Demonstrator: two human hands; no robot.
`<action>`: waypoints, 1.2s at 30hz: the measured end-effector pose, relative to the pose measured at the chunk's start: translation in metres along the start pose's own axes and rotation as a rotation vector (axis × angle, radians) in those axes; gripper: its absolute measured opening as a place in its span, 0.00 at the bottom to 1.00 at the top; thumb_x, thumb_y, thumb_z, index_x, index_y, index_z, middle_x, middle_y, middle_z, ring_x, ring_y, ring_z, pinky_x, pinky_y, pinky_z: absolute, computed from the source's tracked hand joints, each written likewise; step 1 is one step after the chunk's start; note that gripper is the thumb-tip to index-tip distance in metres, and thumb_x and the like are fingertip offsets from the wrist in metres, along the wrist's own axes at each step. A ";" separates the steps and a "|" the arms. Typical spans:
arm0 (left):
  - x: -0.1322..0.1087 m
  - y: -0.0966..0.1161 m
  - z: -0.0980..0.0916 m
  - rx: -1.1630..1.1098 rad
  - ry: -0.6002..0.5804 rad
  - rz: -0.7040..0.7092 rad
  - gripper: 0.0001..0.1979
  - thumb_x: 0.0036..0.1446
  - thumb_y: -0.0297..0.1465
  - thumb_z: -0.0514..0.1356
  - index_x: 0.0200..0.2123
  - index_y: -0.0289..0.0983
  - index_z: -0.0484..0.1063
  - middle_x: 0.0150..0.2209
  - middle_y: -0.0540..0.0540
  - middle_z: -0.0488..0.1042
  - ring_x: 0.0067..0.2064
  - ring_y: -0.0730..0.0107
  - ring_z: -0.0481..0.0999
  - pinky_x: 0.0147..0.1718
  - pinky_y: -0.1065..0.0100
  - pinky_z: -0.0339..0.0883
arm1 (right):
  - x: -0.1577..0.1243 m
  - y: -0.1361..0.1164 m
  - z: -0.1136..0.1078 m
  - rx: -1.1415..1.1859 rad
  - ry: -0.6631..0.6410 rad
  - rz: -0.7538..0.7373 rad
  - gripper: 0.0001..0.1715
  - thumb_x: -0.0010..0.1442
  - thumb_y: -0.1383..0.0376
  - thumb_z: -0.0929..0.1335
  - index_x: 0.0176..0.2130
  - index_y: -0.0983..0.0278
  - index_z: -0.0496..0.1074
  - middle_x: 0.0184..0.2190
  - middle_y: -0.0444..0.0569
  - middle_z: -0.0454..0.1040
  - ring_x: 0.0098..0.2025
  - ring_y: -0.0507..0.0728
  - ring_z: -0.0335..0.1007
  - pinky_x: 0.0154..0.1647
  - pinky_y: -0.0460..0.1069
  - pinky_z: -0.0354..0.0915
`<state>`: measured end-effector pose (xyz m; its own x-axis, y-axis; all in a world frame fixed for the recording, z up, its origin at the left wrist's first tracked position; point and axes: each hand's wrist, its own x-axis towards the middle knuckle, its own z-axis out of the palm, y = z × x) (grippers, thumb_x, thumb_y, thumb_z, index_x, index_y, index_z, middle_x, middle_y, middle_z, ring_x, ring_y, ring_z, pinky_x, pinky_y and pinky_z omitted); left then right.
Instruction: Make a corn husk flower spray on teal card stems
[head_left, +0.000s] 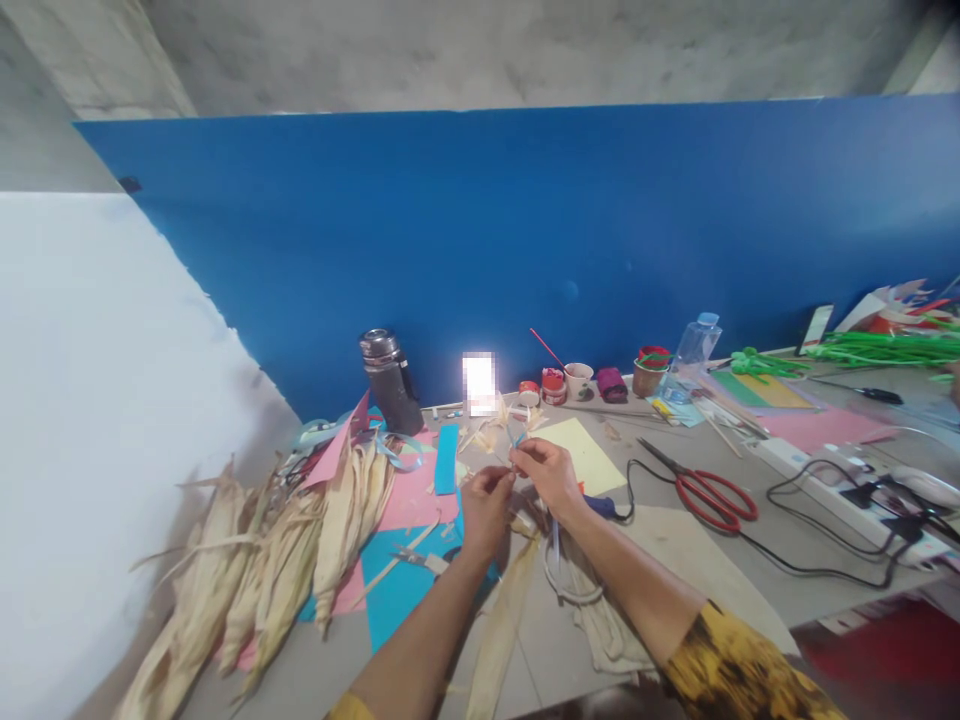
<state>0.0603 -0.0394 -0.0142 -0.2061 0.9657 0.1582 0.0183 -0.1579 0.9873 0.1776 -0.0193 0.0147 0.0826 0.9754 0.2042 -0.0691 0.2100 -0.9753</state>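
My left hand (486, 505) and my right hand (549, 472) meet above the middle of the table (750, 565). Both are pinched closed on a small piece made of pale corn husk strips with a thin blue ribbon (514, 440) at its top. The ribbon trails down under my right wrist in a loop (559, 580). A long dried husk strip (504, 625) lies on the table below my hands. Sheets of pink and blue paper (409, 555) lie under my left hand.
A pile of dried corn husks (262, 560) lies at the left. Red-handled scissors (709, 492) and black cables (810, 540) lie to the right, by a white power strip (840, 485). A dark flask (390, 380), small cups (577, 380) and a plastic bottle (694, 350) line the blue partition (525, 240).
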 end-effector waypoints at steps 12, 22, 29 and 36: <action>-0.003 0.011 0.001 -0.096 -0.024 -0.050 0.10 0.47 0.37 0.64 0.24 0.34 0.75 0.22 0.51 0.71 0.24 0.76 0.63 0.25 0.72 0.58 | 0.003 -0.001 -0.005 -0.092 -0.065 -0.029 0.12 0.52 0.57 0.70 0.29 0.65 0.73 0.20 0.43 0.70 0.22 0.51 0.66 0.22 0.44 0.64; 0.002 0.005 0.002 -0.250 0.080 -0.157 0.12 0.39 0.34 0.68 0.29 0.35 0.78 0.26 0.49 0.76 0.26 0.75 0.68 0.29 0.71 0.61 | 0.005 0.006 -0.005 -0.075 -0.080 0.001 0.13 0.49 0.57 0.71 0.27 0.66 0.74 0.21 0.43 0.70 0.24 0.51 0.65 0.24 0.44 0.64; 0.004 0.008 -0.003 -0.069 0.024 0.009 0.07 0.45 0.34 0.65 0.26 0.35 0.76 0.26 0.49 0.75 0.29 0.71 0.71 0.32 0.69 0.63 | 0.003 0.003 -0.004 -0.076 -0.078 0.019 0.14 0.48 0.56 0.71 0.27 0.66 0.74 0.20 0.43 0.69 0.23 0.51 0.63 0.23 0.45 0.63; 0.011 0.017 -0.014 0.074 0.022 0.128 0.09 0.47 0.36 0.63 0.26 0.35 0.74 0.25 0.48 0.74 0.30 0.67 0.71 0.33 0.68 0.64 | 0.001 0.002 -0.002 -0.102 -0.182 0.035 0.12 0.48 0.59 0.70 0.29 0.66 0.73 0.21 0.42 0.68 0.23 0.50 0.61 0.23 0.45 0.62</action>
<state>0.0449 -0.0346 0.0046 -0.2188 0.9338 0.2830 0.1177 -0.2627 0.9577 0.1792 -0.0177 0.0126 -0.1002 0.9797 0.1734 0.0331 0.1775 -0.9836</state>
